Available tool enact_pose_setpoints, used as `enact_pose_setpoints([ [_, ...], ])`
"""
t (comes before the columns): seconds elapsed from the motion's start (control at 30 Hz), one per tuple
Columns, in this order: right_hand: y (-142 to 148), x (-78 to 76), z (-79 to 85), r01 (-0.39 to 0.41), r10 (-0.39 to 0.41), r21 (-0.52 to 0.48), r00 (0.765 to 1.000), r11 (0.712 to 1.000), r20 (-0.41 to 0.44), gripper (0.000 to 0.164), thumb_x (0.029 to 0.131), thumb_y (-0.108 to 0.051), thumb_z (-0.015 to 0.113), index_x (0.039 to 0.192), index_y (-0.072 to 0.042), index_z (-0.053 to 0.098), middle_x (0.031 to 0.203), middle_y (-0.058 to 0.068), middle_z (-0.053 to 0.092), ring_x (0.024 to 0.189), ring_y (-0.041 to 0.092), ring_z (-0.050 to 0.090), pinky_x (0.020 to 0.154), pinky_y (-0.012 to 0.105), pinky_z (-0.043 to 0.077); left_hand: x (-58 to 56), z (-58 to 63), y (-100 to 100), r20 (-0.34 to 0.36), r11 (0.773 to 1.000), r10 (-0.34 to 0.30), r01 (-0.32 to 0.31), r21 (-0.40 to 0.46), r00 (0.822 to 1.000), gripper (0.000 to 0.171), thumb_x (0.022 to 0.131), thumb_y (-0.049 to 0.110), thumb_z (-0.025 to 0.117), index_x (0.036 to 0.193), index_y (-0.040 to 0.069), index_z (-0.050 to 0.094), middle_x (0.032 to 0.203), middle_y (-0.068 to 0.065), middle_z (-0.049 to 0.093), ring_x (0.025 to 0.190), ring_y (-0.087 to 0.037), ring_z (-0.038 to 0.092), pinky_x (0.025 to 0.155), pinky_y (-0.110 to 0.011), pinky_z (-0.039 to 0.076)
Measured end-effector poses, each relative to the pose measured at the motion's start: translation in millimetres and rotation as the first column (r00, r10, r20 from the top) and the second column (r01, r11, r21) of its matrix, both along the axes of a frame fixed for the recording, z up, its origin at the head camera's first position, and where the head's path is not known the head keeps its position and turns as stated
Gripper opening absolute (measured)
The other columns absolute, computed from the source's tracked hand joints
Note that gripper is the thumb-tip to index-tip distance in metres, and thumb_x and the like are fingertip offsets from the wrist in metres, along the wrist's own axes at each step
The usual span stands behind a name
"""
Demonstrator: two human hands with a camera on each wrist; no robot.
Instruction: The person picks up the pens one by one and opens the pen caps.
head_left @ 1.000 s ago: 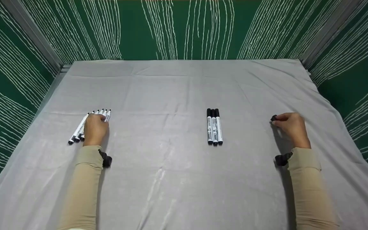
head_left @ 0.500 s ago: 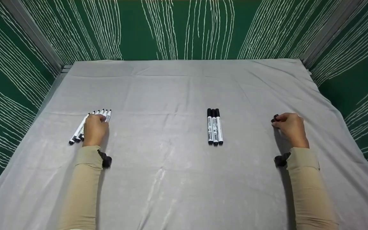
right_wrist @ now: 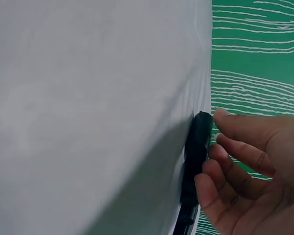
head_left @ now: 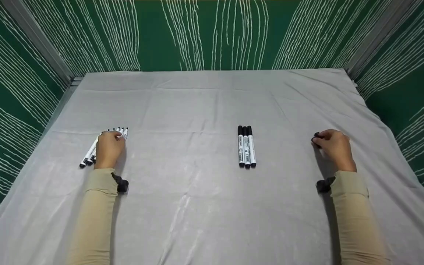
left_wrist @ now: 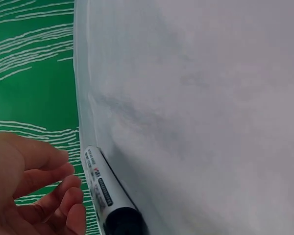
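Note:
My left hand is over a fanned row of white markers at the left of the table, covering most of them. Up close in the left wrist view, its loosely curled fingers stop just short of a white marker with a black end; a small gap shows. Far right, my right hand is at some small black pieces that look like marker caps. Fingertips lie against or just over the dark caps in the right wrist view; I see no finger curled round one.
Three black-capped markers lie side by side right of centre. A wrinkled grey cloth covers the table. Green walls with white lines close off the back and sides. Black wrist cameras sit on both sleeves.
Both hands stay nearly in place. Beside the right fingertips the black pieces show a slightly different outline than a second ago. The head view has shifted very slightly.

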State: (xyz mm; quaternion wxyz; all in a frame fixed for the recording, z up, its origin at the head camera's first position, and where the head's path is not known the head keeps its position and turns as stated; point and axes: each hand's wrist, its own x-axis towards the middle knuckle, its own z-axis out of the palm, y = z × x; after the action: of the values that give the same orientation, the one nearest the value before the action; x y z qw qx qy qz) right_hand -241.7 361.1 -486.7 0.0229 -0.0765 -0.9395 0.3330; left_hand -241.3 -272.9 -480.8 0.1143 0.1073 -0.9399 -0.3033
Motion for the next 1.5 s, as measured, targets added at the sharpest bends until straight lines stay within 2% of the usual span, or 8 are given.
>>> enact_pose_setpoints([
  [0.27,0,-1.8,4.1,0.008,-0.008,0.006,1.000,1.000,-0.022,0.039,0.095,-0.029,0.058,0.113,0.005,0.064,0.100,0.021,0.063,0.072,0.010,0.052,0.064,0.022,0.042,-1.1,11.1,12,-0.016,0.999,-0.021,0.021,0.047,1.000,0.030,0.092,0.010,0.053,0.112,-0.008,0.067,0.098,-0.027,0.067,0.091,-0.039,0.062,0.082,-0.048,0.048],
  [0.47,-3,-1.0,10.4,-0.011,0.011,-0.039,1.000,0.999,0.004,0.049,0.096,-0.037,0.054,0.124,0.003,0.060,0.106,0.023,0.062,0.074,0.012,0.055,0.061,0.021,0.044,-5.1,14.6,32,-0.019,0.990,-0.045,0.047,0.130,0.999,0.032,0.093,0.012,0.051,0.116,-0.005,0.066,0.102,-0.025,0.066,0.093,-0.035,0.062,0.081,-0.043,0.049],
  [0.7,-5,-2.4,12.7,-0.012,0.020,-0.160,0.999,0.987,0.049,0.055,0.096,-0.042,0.052,0.131,0.001,0.055,0.112,0.022,0.062,0.076,0.005,0.061,0.064,0.017,0.049,-8.7,18.7,62,-0.038,0.962,-0.096,0.103,0.252,0.995,0.032,0.092,0.014,0.051,0.116,-0.003,0.066,0.102,-0.020,0.068,0.091,-0.028,0.062,0.077,-0.034,0.049],
  [0.8,-8,-3.1,13.6,-0.002,0.014,-0.184,0.998,0.983,0.062,0.055,0.096,-0.042,0.052,0.132,-0.001,0.055,0.111,0.019,0.063,0.075,0.003,0.061,0.065,0.017,0.051,-12.6,18.4,75,-0.005,0.951,-0.118,0.114,0.286,0.993,0.032,0.095,0.013,0.050,0.119,-0.001,0.065,0.108,-0.021,0.068,0.098,-0.031,0.062,0.083,-0.036,0.048],
  [0.87,-11,-2.6,16.1,0.005,0.012,-0.225,0.997,0.974,0.075,0.055,0.096,-0.042,0.053,0.133,-0.001,0.053,0.106,0.011,0.066,0.077,0.004,0.062,0.067,0.019,0.052,-14.2,19.1,85,-0.003,0.942,-0.132,0.126,0.311,0.991,0.030,0.095,0.013,0.052,0.118,-0.001,0.065,0.109,-0.021,0.068,0.100,-0.030,0.061,0.084,-0.035,0.048],
  [1.03,-19,-1.5,20.0,0.004,0.022,-0.334,0.997,0.943,0.073,0.054,0.097,-0.037,0.054,0.134,0.002,0.050,0.087,-0.013,0.063,0.079,0.005,0.062,0.070,0.019,0.053,-14.1,22.0,114,-0.009,0.904,-0.192,0.181,0.388,0.981,0.031,0.095,0.014,0.054,0.119,-0.001,0.065,0.112,-0.019,0.067,0.101,-0.029,0.061,0.086,-0.036,0.049],
  [1.27,-30,-1.1,20.6,-0.028,0.038,-0.359,0.999,0.933,0.022,0.053,0.096,-0.036,0.055,0.132,0.003,0.051,0.087,-0.012,0.062,0.078,0.005,0.061,0.069,0.018,0.053,-15.6,18.2,152,-0.012,0.840,-0.288,0.259,0.476,0.958,0.031,0.095,0.015,0.055,0.121,0.000,0.064,0.108,-0.017,0.066,0.098,-0.027,0.063,0.084,-0.033,0.052],
  [1.5,-41,1.0,22.2,-0.051,0.051,-0.385,0.999,0.921,-0.012,0.052,0.096,-0.036,0.056,0.129,0.004,0.053,0.084,-0.015,0.062,0.080,0.009,0.063,0.071,0.020,0.054,-16.5,7.3,191,-0.008,0.765,-0.333,0.276,0.582,0.943,0.031,0.093,0.012,0.058,0.120,-0.003,0.064,0.102,-0.015,0.066,0.086,-0.019,0.063,0.075,-0.026,0.052],
])
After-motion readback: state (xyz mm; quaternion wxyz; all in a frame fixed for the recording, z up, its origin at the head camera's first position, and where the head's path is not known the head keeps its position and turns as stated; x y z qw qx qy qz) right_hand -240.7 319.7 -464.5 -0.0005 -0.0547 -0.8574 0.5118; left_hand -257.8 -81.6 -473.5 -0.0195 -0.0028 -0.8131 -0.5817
